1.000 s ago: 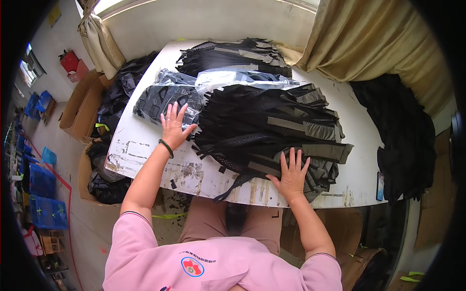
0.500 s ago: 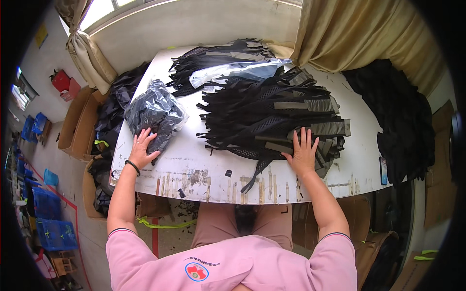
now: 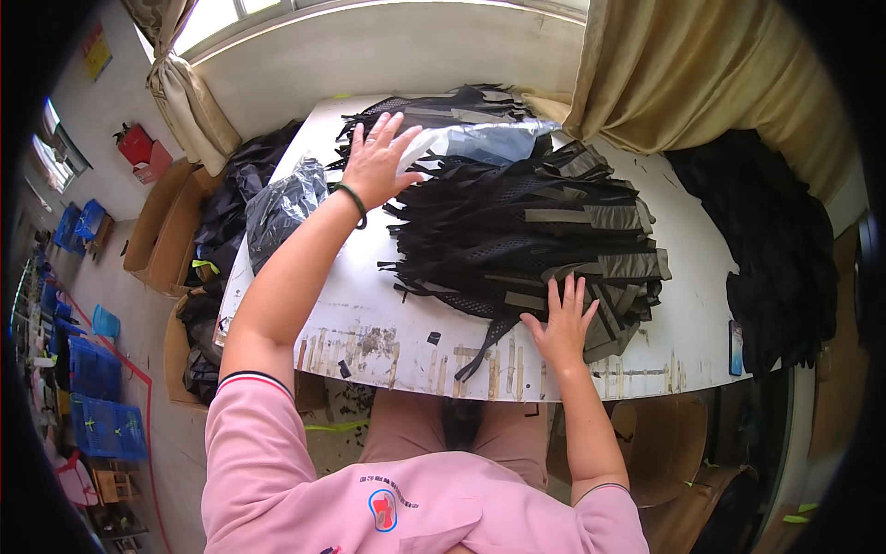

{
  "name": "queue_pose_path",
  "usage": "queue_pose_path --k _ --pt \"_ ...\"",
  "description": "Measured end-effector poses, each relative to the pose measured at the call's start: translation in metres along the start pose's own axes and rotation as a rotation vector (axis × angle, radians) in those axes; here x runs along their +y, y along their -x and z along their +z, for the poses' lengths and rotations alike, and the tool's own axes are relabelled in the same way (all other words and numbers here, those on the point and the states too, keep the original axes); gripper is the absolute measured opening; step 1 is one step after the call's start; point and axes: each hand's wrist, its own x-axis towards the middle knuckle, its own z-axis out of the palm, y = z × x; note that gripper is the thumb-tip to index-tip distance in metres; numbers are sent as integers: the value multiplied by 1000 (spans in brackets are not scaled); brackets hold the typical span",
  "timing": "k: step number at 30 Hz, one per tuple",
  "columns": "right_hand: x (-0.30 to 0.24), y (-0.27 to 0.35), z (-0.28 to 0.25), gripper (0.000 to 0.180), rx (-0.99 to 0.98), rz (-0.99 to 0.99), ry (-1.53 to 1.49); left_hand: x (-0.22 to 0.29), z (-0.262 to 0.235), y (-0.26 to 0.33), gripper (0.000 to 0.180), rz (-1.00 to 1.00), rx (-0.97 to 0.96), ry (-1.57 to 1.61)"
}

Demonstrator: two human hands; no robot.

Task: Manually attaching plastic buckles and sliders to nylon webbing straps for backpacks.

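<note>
My left hand [image 3: 378,162] reaches across to the far left part of the table, fingers spread with nothing held. It is next to the near end of a clear plastic bag [image 3: 498,140] lying between two piles of black fabric. My right hand [image 3: 565,332] rests with fingers apart on the near right edge of the larger pile of black mesh pieces with grey bands and strap ends [image 3: 517,222]. Left of that pile, partly behind my left forearm, is a filled clear bag with dark contents [image 3: 281,210]. The second black pile [image 3: 443,109] lies at the back.
The white table [image 3: 369,305] has a worn, taped front edge. A phone [image 3: 735,347] lies at its right edge beside heaped black fabric [image 3: 757,249]. Cardboard boxes [image 3: 166,231] with black material stand at the left. A tan curtain [image 3: 692,74] hangs at the back right.
My left hand has left the filled bag and moved forward and right, toward the clear plastic bag. My right hand stays on the larger pile. The view has shifted slightly.
</note>
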Motion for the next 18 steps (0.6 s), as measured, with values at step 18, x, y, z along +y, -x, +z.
queue_pose_path --k 18 --pt "-44 16 -28 64 235 64 -57 -40 -305 2 31 -373 215 -82"
